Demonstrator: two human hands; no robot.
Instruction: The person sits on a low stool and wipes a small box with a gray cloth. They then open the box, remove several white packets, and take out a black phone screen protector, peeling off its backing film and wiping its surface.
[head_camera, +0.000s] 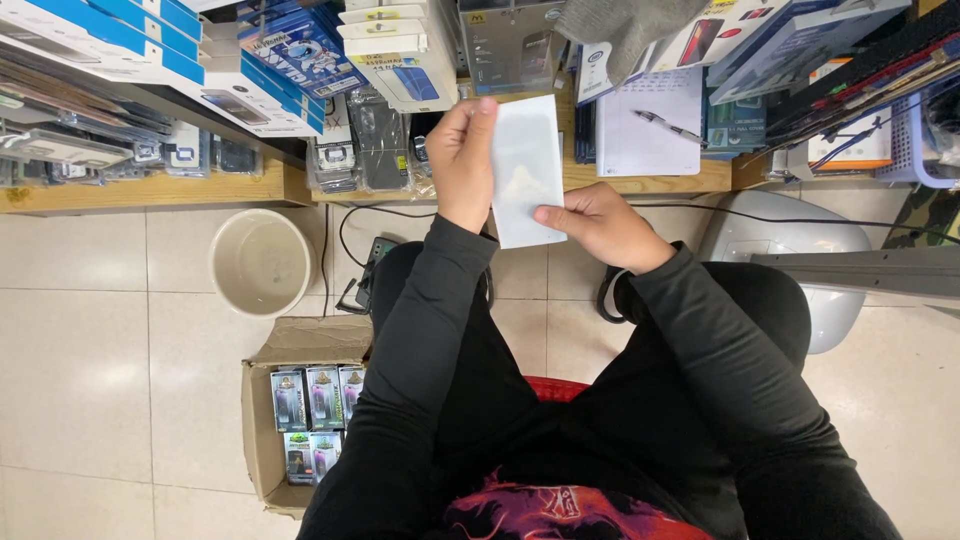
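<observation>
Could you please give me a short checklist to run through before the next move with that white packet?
1. Left hand grips the white packet at its upper left edge: ok.
2. Right hand pinches the packet's lower right corner: ok.
3. Packet held upright, clear of the wooden shelf: ok.
4. Packet sealed or already opened: cannot tell.
5. Cardboard box of small packaged items on the floor stands open by the left arm: ok.
6. White bucket upright on the floor: ok.

White bucket (262, 262), cardboard box (262, 420)
</observation>
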